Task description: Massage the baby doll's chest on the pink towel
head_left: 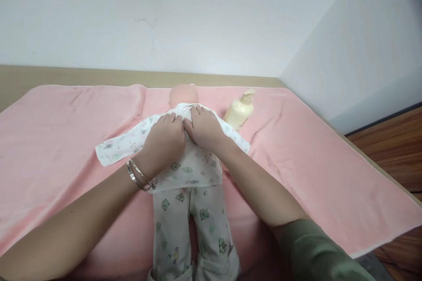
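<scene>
A baby doll lies on a pink cloth, its bald head [183,95] toward the wall. It wears a white long-sleeved top [198,169] and matching patterned trousers [204,219], both with small animal prints. My left hand [167,140], with two bangles at the wrist, is on the upper chest of the top, fingers curled on the fabric near the neckline. Beside it, my right hand [205,128] has its fingers bent on the same fabric, the thumbs close together. Both hands are closed on the top's cloth. The doll's own hands are not visible.
A cream pump bottle [239,110] stands on the pink cloth [329,167], right of the doll's head. Behind the cloth runs the light wooden edge [158,77] of the surface, against a white wall [211,22]. Brown wood panelling [392,149] shows at the right.
</scene>
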Demonstrator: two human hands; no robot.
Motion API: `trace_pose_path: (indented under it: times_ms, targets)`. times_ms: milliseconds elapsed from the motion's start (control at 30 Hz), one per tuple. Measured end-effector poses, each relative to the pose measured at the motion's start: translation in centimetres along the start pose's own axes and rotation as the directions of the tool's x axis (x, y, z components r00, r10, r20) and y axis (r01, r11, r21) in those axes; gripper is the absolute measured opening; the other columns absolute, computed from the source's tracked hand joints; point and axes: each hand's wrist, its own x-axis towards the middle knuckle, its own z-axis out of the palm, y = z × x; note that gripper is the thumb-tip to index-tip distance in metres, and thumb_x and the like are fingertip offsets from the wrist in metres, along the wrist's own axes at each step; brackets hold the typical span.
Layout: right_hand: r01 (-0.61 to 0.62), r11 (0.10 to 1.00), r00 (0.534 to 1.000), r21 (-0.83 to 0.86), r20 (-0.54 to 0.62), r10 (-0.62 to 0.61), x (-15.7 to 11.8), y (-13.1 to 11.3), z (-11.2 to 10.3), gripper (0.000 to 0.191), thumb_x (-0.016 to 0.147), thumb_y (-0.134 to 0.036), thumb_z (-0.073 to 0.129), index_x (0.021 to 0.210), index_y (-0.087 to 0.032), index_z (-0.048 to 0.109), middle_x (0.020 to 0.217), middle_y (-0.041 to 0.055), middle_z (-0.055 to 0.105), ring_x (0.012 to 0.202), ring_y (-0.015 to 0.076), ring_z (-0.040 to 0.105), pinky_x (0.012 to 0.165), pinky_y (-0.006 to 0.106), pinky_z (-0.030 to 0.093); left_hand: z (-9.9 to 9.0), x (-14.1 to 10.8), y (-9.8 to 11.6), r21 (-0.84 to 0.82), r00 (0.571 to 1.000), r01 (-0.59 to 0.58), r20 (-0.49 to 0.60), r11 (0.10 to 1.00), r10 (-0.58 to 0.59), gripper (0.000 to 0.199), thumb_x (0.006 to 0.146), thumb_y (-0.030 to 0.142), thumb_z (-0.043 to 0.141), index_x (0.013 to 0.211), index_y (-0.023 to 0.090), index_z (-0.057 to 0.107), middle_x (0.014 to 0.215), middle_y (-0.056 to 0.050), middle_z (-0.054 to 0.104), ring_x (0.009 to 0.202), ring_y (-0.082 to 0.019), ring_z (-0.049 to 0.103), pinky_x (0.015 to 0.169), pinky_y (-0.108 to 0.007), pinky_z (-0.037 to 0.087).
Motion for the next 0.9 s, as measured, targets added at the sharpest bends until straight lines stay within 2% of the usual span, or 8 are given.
trace_pose_path:
  times_ms: [133, 267, 400, 500, 600, 733, 800, 900]
  targets:
    - [0.066, 0.988, 0.997, -0.139, 0.041, -0.061, -1.6, -1.2, -1.9, 0.044, 0.108, -0.028, 0.032, 0.129, -0.005, 0.064, 0.129, 0.0217, 0.070, 0.121, 0.0329, 0.064, 0.104, 0.044, 0.049, -0.4, 0.6, -0.6, -0.080, 0.992, 0.099, 0.080, 0.992, -0.093, 0.029, 0.093, 0.008, 0.036, 0.079, 0.017, 0.060, 0.087, -0.013, 0.064, 0.080, -0.027, 0.058, 0.075, -0.041, 0.047]
    - [0.250, 0.943, 0.955, -0.218, 0.218, -0.203, -3.0, -2.0, -4.3, 0.033, 0.096, -0.005, 0.040, 0.098, -0.012, 0.072, 0.103, 0.0163, 0.073, 0.097, 0.0269, 0.067, 0.080, 0.036, 0.048, 0.2, 1.7, -2.0, -0.284, 0.952, 0.301, 0.148, 0.910, -0.268, 0.027, 0.099, 0.023, 0.037, 0.078, 0.021, 0.053, 0.089, -0.010, 0.066, 0.081, -0.024, 0.060, 0.072, -0.038, 0.046]
    - [0.198, 0.965, 0.949, -0.172, 0.282, -0.145, -2.5, -1.7, -4.9, 0.023, 0.097, -0.013, 0.052, 0.090, -0.015, 0.074, 0.092, 0.0134, 0.072, 0.087, 0.0255, 0.067, 0.072, 0.033, 0.048, 1.1, 2.1, -2.7, -0.404, 0.942, 0.334, 0.129, 0.852, -0.309, 0.029, 0.102, 0.038, 0.036, 0.087, 0.021, 0.055, 0.093, -0.011, 0.067, 0.083, -0.027, 0.060, 0.077, -0.041, 0.049]
    - [0.132, 0.983, 0.972, -0.125, 0.210, -0.104, -1.4, -0.7, -3.9, 0.031, 0.103, -0.020, 0.046, 0.095, -0.017, 0.075, 0.099, 0.0129, 0.074, 0.090, 0.0247, 0.069, 0.077, 0.034, 0.053, 1.1, 1.6, -2.1, -0.336, 0.974, 0.227, 0.073, 0.914, -0.215, 0.028, 0.100, 0.030, 0.034, 0.091, 0.020, 0.059, 0.091, -0.013, 0.065, 0.086, -0.029, 0.059, 0.083, -0.045, 0.050]
    - [0.173, 0.978, 0.978, -0.115, 0.137, -0.156, -0.7, 0.3, -2.5, 0.034, 0.102, -0.014, 0.040, 0.108, -0.015, 0.074, 0.120, 0.0161, 0.073, 0.116, 0.0283, 0.067, 0.099, 0.038, 0.054, 0.6, 0.9, -0.8, -0.262, 0.993, 0.118, 0.021, 0.958, -0.116, 0.031, 0.099, 0.022, 0.032, 0.101, 0.017, 0.063, 0.099, -0.016, 0.063, 0.093, -0.031, 0.059, 0.088, -0.048, 0.051]
    - [0.099, 0.990, 0.993, -0.098, 0.078, -0.092, -0.3, 0.7, -1.4, 0.046, 0.107, -0.022, 0.032, 0.140, -0.004, 0.059, 0.159, 0.0252, 0.050, 0.149, 0.0366, 0.045, 0.120, 0.051, 0.042, 0.2, 0.8, -0.2, -0.262, 0.992, 0.122, -0.001, 0.957, -0.127, 0.026, 0.094, 0.018, 0.038, 0.098, 0.019, 0.063, 0.100, -0.015, 0.063, 0.094, -0.030, 0.058, 0.087, -0.047, 0.051]
    - [0.080, 0.993, 0.994, -0.092, 0.079, -0.073, -0.4, 0.6, -1.2, 0.052, 0.109, -0.027, 0.026, 0.148, -0.001, 0.050, 0.163, 0.0271, 0.044, 0.152, 0.0373, 0.041, 0.122, 0.054, 0.038, 0.3, 1.2, -0.8, -0.326, 0.987, 0.161, 0.041, 0.932, -0.156, 0.018, 0.091, 0.019, 0.042, 0.089, 0.021, 0.060, 0.098, -0.012, 0.063, 0.092, -0.028, 0.059, 0.084, -0.045, 0.051]
    - [0.119, 0.987, 0.990, -0.111, 0.087, -0.109, -1.0, 0.1, -1.5, 0.053, 0.110, -0.027, 0.023, 0.147, -0.001, 0.051, 0.150, 0.0266, 0.057, 0.138, 0.0361, 0.054, 0.116, 0.051, 0.044, 0.6, 1.9, -1.8, -0.431, 0.981, 0.193, 0.079, 0.882, -0.177, 0.015, 0.089, 0.022, 0.042, 0.084, 0.021, 0.056, 0.099, -0.011, 0.064, 0.098, -0.028, 0.061, 0.089, -0.044, 0.052]
